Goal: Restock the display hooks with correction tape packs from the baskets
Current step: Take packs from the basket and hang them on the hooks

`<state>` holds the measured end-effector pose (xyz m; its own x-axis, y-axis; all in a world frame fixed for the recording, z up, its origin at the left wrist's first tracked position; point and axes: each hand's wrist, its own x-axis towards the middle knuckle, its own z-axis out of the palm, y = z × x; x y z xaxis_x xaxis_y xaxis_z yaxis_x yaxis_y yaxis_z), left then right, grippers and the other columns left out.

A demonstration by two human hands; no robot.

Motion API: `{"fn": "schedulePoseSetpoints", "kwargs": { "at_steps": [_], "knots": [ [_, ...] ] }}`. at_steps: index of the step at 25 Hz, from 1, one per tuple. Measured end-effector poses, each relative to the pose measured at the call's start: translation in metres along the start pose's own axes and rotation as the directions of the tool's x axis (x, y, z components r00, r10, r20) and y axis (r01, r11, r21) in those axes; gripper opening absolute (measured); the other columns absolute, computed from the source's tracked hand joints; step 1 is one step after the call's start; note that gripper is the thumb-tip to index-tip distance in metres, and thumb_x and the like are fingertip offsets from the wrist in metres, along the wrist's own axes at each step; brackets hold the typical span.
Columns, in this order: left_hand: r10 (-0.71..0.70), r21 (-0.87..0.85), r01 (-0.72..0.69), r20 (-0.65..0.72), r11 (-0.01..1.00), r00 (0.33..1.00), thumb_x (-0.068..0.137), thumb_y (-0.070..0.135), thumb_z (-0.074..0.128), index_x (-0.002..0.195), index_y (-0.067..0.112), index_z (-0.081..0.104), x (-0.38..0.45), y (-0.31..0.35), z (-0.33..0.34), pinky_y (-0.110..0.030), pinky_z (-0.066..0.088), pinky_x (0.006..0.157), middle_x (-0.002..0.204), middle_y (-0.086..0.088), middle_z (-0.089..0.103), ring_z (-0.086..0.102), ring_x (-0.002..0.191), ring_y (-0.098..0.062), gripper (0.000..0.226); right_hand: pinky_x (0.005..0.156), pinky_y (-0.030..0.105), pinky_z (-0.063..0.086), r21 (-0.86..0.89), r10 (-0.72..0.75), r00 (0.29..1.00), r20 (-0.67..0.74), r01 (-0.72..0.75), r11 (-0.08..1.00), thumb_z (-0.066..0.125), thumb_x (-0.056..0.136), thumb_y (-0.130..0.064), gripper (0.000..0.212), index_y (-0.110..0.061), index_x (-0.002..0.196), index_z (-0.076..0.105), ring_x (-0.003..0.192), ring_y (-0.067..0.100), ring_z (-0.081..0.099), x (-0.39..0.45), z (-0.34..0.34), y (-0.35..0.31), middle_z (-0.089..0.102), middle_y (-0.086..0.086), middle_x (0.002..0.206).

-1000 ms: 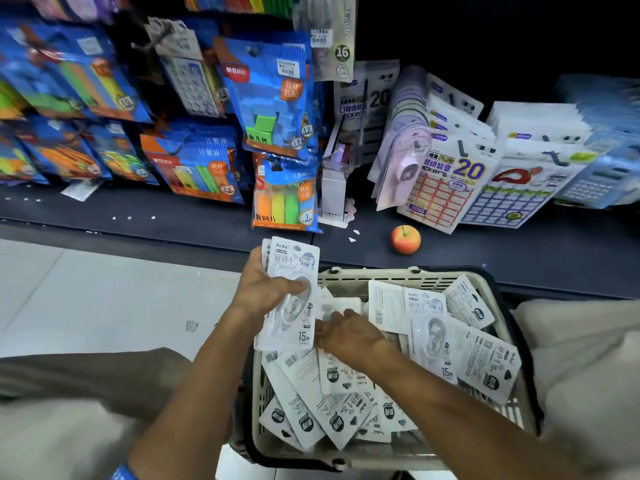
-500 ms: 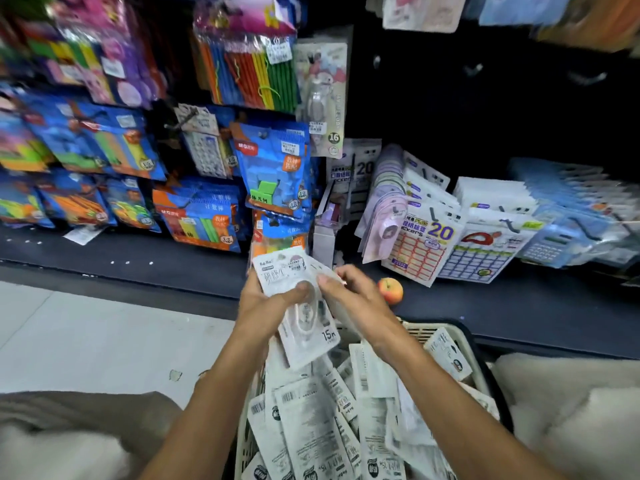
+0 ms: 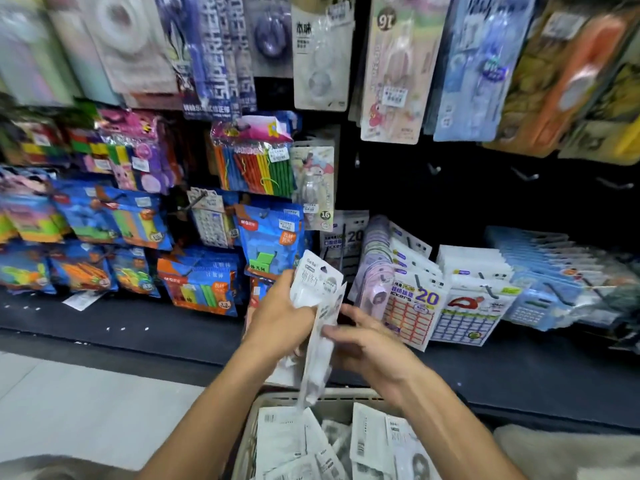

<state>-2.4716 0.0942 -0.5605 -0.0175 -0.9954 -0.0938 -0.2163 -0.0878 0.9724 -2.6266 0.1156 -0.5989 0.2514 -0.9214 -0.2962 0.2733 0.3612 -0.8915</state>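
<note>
My left hand [image 3: 280, 320] grips a small stack of white correction tape packs [image 3: 317, 284] above the basket, their top edge raised toward the display. My right hand [image 3: 367, 344] touches the right side of the stack, fingers pointing left at a pack hanging edge-on [image 3: 317, 362]. Below, a cream plastic basket [image 3: 273, 400] holds several more white packs [image 3: 291, 441], mostly back side up. Bare display hooks [image 3: 526, 174] stick out of the dark panel at the upper right.
Blue and orange stationery bags [image 3: 270, 233] hang left of my hands. Sticker sheets marked 20 [image 3: 414, 306] and calculator packs [image 3: 533, 306] lean on the dark shelf at the right. Carded tape items [image 3: 391, 64] hang overhead. Pale floor lies at the lower left.
My view has tilted up, showing higher rows of the display. Both hands have risen with the packs, away from the basket, and my right hand came out of the basket to the stack.
</note>
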Motion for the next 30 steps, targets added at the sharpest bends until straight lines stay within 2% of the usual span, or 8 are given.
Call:
{"fn": "schedulePoseSetpoints", "kwargs": {
  "at_steps": [3, 7, 11, 21, 25, 26, 28, 30],
  "knots": [
    [0.020, -0.085, -0.013, 0.087, 0.996, 0.996, 0.084, 0.010, 0.078, 0.116, 0.025, 0.066, 0.021, 0.040, -0.001, -0.036, 0.061, 0.085, 0.101, 0.008, 0.079, 0.075, 0.095, -0.015, 0.037, 0.057, 0.019, 0.051, -0.129, -0.083, 0.997, -0.005, 0.081, 0.988, 0.080, 0.072, -0.029, 0.041, -0.009, 0.108, 0.075, 0.072, 0.011, 0.072, -0.006, -0.003, -0.026, 0.079, 0.007, 0.097],
    [0.050, -0.288, -0.043, 0.015, 0.957, 0.999, 0.085, 0.011, 0.078, 0.114, 0.025, 0.068, 0.039, 0.071, -0.025, -0.053, 0.056, 0.096, 0.105, 0.002, 0.080, 0.075, 0.100, -0.026, 0.033, 0.054, 0.024, 0.054, -0.334, -0.338, 0.908, -0.248, 0.247, 0.909, 0.077, 0.083, -0.035, 0.027, -0.012, 0.097, 0.076, 0.071, 0.021, 0.077, 0.002, -0.009, -0.079, 0.080, 0.007, 0.085],
    [0.135, -0.484, -0.164, -0.095, 0.860, 0.986, 0.077, 0.017, 0.081, 0.116, 0.022, 0.069, 0.042, 0.080, -0.048, -0.042, 0.063, 0.071, 0.104, -0.003, 0.080, 0.078, 0.090, -0.028, 0.041, 0.066, 0.034, 0.060, -0.422, -0.597, 0.748, -0.290, 0.460, 0.781, 0.059, 0.101, -0.030, 0.016, -0.022, 0.101, 0.073, 0.079, 0.021, 0.077, 0.022, -0.010, -0.139, 0.080, 0.001, 0.090],
    [0.211, -0.417, -0.254, -0.145, 0.873, 0.967, 0.062, 0.033, 0.084, 0.101, 0.031, 0.072, 0.045, 0.083, -0.044, -0.042, 0.061, 0.076, 0.102, 0.002, 0.080, 0.078, 0.091, -0.023, 0.041, 0.083, 0.051, 0.060, -0.592, -0.536, 0.759, -0.368, 0.253, 0.765, 0.060, 0.098, -0.042, 0.035, -0.011, 0.088, 0.073, 0.081, 0.032, 0.074, 0.076, -0.008, -0.165, 0.078, 0.007, 0.082],
    [0.214, -0.413, -0.262, -0.159, 0.872, 0.964, 0.057, 0.034, 0.089, 0.104, 0.029, 0.071, 0.044, 0.081, -0.040, -0.043, 0.061, 0.077, 0.102, 0.001, 0.080, 0.078, 0.091, -0.023, 0.050, 0.082, 0.041, 0.050, -0.885, -0.746, 0.536, -0.395, -0.006, 0.465, 0.054, 0.095, -0.055, 0.038, -0.021, 0.112, 0.056, 0.097, 0.029, 0.064, 0.073, -0.002, -0.164, 0.070, 0.001, 0.106],
    [0.210, -0.395, -0.267, -0.181, 0.879, 0.961, 0.056, 0.034, 0.091, 0.104, 0.028, 0.070, 0.045, 0.079, -0.039, -0.043, 0.061, 0.077, 0.100, 0.002, 0.080, 0.078, 0.090, -0.022, 0.053, 0.084, 0.040, 0.050, -0.895, -0.774, 0.548, -0.317, 0.097, 0.436, 0.054, 0.094, -0.057, 0.036, -0.029, 0.115, 0.055, 0.102, 0.023, 0.063, 0.067, -0.001, -0.159, 0.069, -0.005, 0.107],
    [0.196, -0.369, -0.260, -0.202, 0.892, 0.960, 0.052, 0.033, 0.093, 0.103, 0.027, 0.070, 0.048, 0.077, -0.036, -0.041, 0.061, 0.072, 0.096, 0.004, 0.080, 0.078, 0.087, -0.020, 0.057, 0.080, 0.027, 0.053, -0.663, -0.629, 0.774, -0.076, 0.432, 0.611, 0.061, 0.085, -0.063, 0.035, -0.041, 0.112, 0.061, 0.095, 0.011, 0.069, 0.049, 0.008, -0.139, 0.073, -0.008, 0.096],
    [0.194, -0.361, -0.238, -0.155, 0.901, 0.969, 0.048, 0.034, 0.094, 0.105, 0.026, 0.068, 0.047, 0.077, -0.031, -0.033, 0.062, 0.067, 0.095, 0.005, 0.080, 0.078, 0.086, -0.017, 0.063, 0.073, 0.029, 0.058, -0.413, -0.476, 0.874, 0.102, 0.472, 0.779, 0.078, 0.078, -0.053, 0.035, -0.037, 0.109, 0.069, 0.082, 0.018, 0.074, 0.039, 0.013, -0.114, 0.075, 0.000, 0.083]
  ]
}}
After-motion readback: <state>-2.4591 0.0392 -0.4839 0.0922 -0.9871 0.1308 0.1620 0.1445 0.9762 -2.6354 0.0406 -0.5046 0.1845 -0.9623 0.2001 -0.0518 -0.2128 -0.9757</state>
